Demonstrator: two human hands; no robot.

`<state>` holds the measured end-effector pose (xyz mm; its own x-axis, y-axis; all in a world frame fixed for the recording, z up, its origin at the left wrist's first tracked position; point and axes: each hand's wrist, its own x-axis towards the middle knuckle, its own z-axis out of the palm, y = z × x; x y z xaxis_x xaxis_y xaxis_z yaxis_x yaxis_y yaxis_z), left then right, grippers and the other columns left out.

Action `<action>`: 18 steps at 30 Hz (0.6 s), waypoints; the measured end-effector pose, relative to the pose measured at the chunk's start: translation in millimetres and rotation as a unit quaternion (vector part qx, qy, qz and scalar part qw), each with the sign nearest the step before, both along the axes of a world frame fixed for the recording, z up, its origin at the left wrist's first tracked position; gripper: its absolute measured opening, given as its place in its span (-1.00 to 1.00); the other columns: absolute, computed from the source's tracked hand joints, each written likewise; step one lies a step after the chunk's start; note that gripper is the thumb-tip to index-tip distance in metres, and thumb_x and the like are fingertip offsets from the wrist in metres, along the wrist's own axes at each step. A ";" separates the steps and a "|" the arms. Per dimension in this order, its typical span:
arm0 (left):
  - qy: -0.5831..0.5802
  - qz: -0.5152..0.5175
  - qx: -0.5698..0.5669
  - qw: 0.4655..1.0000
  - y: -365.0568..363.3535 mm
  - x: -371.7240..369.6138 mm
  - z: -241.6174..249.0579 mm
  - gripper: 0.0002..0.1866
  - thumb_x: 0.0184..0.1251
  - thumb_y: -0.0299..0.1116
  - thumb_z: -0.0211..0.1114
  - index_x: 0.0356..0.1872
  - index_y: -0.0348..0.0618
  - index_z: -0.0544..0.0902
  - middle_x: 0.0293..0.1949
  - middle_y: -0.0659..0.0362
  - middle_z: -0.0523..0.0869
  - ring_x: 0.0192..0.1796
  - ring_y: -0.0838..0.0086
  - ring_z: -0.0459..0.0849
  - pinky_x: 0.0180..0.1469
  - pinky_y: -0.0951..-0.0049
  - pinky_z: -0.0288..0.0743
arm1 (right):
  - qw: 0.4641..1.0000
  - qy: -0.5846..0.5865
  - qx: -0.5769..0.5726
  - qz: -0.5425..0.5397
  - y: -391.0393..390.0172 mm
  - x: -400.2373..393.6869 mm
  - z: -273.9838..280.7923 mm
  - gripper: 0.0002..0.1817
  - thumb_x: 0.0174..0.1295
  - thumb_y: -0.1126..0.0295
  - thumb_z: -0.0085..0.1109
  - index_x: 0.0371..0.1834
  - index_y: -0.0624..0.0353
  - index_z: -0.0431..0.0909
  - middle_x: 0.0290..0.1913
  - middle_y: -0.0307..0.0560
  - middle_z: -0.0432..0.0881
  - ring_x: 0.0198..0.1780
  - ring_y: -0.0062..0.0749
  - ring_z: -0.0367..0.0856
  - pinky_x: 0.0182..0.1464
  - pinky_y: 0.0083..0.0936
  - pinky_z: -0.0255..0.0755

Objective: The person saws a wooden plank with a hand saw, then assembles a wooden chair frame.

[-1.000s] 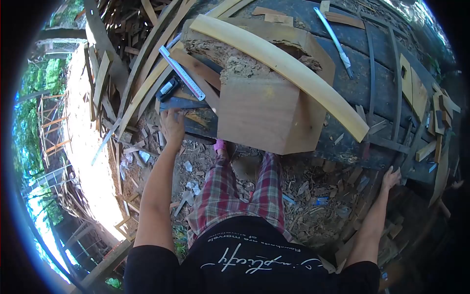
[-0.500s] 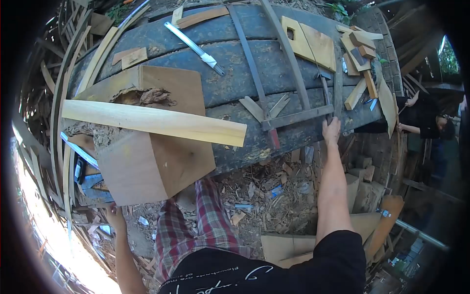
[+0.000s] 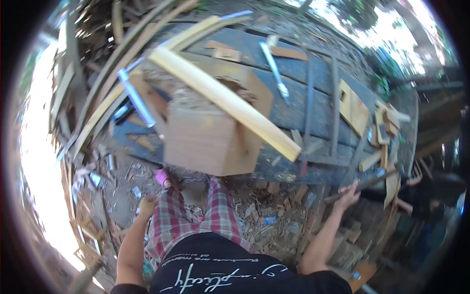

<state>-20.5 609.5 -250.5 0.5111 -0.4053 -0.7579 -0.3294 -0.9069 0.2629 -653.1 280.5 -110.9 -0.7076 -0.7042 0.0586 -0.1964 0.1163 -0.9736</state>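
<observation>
My right hand (image 3: 349, 194) is closed around the handle of a hammer (image 3: 374, 180), held level beyond the bench's near right edge. My left hand (image 3: 147, 205) hangs beside my left thigh, away from the bench; motion blur hides its fingers. On the dark plank bench (image 3: 289, 115) stands a large block-like wooden piece (image 3: 196, 142) with a rough hollow in its top. A pale board (image 3: 225, 100) lies slantwise across it. To the right is a grey wooden frame (image 3: 334, 105), partly blurred.
A handsaw-like tool (image 3: 275, 68) lies on the bench, with a ruler-like strip (image 3: 136, 100) at left. A holed yellow board (image 3: 353, 108) and wood offcuts (image 3: 389, 122) lie at right. Another person's arm (image 3: 404, 206) shows beyond them. Wood scraps (image 3: 264, 208) litter the ground.
The view has turned and shifted. My right hand has left the frame's near end and lifted the hammer off the bench. My left hand has come away from the bench edge towards my thigh.
</observation>
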 end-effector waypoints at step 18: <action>0.108 0.219 0.006 0.970 283.3 90.1 16.3 -0.44 0.11 0.10 0.28 0.17 0.23 0.61 0.29 0.01 0.44 0.39 -0.02 0.32 0.34 -0.24 0.19 | 0.623 0.087 0.176 0.757 224.2 646.9 35.1 -0.87 0.39 0.30 0.14 -0.24 0.10 0.51 -0.64 -0.41 0.33 -0.72 -0.70 0.22 -0.69 -0.65 0.11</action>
